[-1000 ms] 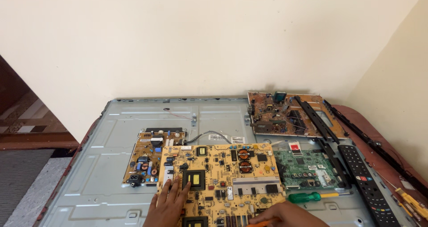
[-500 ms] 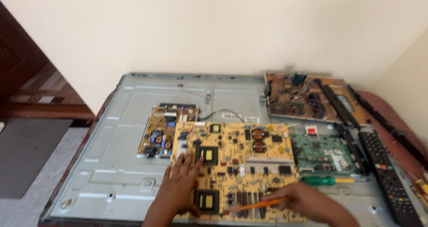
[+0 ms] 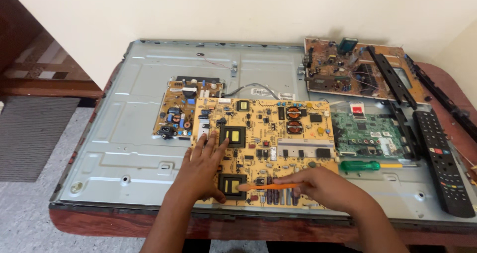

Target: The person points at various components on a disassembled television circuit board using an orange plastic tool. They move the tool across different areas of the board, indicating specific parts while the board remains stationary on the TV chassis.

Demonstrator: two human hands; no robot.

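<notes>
Under our hands lies a grey metal back panel [image 3: 149,148] resting on a reddish-brown table [image 3: 447,79], set against a cream wall [image 3: 198,9]; grey floor [image 3: 25,218] and a dark mat [image 3: 30,134] show off to the left of the grip. Item: large yellow circuit board [image 3: 278,134], flat on the panel, directly beneath both hands. Item: our left hand [image 3: 201,171], released, palm and spread fingers pressed on the board's near-left corner. Item: our right hand [image 3: 325,186], clenched on a thin orange tool [image 3: 268,186] that lies across the board's near edge, tip pointing toward the left hand. Item: green-handled screwdriver [image 3: 360,165], just beyond the right hand. Item: green circuit board [image 3: 370,134], farther right; black remote control [image 3: 442,163] beyond it. Item: small yellow board [image 3: 181,111], beyond the left hand; brown board [image 3: 348,67] at the far right. Against the earlier frame, we now look lower and nearer, both hands show fully, and the boards have not moved.
</notes>
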